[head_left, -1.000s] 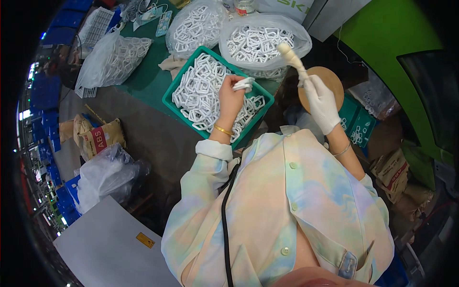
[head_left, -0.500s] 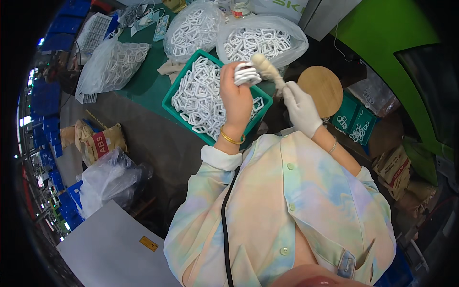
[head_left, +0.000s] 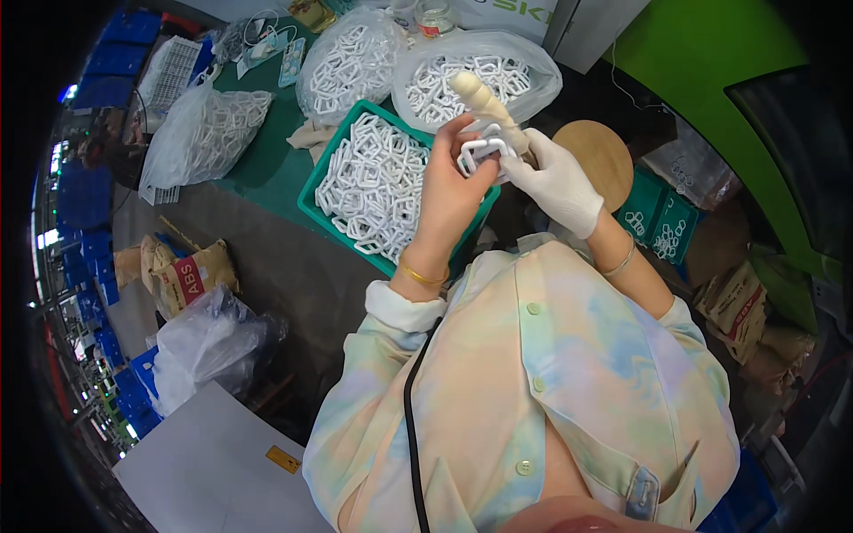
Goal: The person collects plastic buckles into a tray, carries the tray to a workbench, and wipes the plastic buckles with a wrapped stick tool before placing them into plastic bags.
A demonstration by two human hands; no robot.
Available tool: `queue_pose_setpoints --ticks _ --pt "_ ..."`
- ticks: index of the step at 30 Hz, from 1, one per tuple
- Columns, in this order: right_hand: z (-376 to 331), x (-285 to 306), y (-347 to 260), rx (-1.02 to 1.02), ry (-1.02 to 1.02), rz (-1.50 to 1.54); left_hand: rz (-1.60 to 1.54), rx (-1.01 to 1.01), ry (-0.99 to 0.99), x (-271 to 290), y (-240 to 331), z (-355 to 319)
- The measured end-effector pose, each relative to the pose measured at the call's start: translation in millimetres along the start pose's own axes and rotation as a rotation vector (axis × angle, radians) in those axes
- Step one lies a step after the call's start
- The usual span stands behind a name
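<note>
Basically one view, the head camera. The left hand (head_left: 450, 191) was bare and clenched on a white plastic frame piece (head_left: 481, 147), holding it up against the right hand. The right hand (head_left: 555, 182) wore a white glove and was wrapped round the lower end of a cream-coloured tapered tool (head_left: 484, 105). The tool's long axis ran diagonal, tip pointing up and to the person's left, away from the body, base buried in the gloved fist. The frame piece sat on or against the tool's shaft just above the glove; couldn't tell whether it was threaded over it. Both hands were touching, raised above the right edge of the green crate (head_left: 322, 213), which was full of the same white pieces. Beyond them were two clear bags of white pieces (head_left: 351, 62), and a third bag (head_left: 200, 133) lay further to the person's left on the green table (head_left: 267, 160). A round wooden disc (head_left: 604, 151) lay just right of the gloved hand.
</note>
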State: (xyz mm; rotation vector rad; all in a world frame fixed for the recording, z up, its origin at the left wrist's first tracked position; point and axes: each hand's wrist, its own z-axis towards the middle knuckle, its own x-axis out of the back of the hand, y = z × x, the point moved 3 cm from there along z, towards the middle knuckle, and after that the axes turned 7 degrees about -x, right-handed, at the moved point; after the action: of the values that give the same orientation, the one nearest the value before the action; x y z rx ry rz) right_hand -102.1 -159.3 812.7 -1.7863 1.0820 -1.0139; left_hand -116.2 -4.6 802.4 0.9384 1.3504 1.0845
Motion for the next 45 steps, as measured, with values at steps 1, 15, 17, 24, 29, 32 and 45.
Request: queue_pose_setpoints --ticks 1,15,17,24,29,32,45 --pt "0.0 0.7 0.9 0.008 -0.037 -0.039 0.232 -0.040 -0.125 3.4 2.9 3.2" --pt "-23.1 -1.6 7.8 0.189 0.057 -0.217 -1.225 0.545 -0.219 11.6 -27.9 25.4" --pt "-22.8 -1.7 -11.5 0.163 0.086 -0.089 -0.958 0.539 0.133 5.4 -27.7 17.7" --pt "-4.4 -8.7 -15.6 0.190 0.114 0.097 -1.037 0.451 -0.192 -5.1 -33.9 11.0" --pt "-15.1 -7.7 -30.3 0.215 0.278 0.048 -0.910 0.333 -0.176 -4.7 -29.9 14.1" --pt "-11.7 -10.7 -26.0 0.161 0.276 -0.014 -1.012 0.388 -0.157 -8.1 -30.0 11.1" --pt "-12.2 2.1 -21.4 0.188 0.352 0.031 -1.143 0.375 -0.079 -9.6 -9.2 10.6"
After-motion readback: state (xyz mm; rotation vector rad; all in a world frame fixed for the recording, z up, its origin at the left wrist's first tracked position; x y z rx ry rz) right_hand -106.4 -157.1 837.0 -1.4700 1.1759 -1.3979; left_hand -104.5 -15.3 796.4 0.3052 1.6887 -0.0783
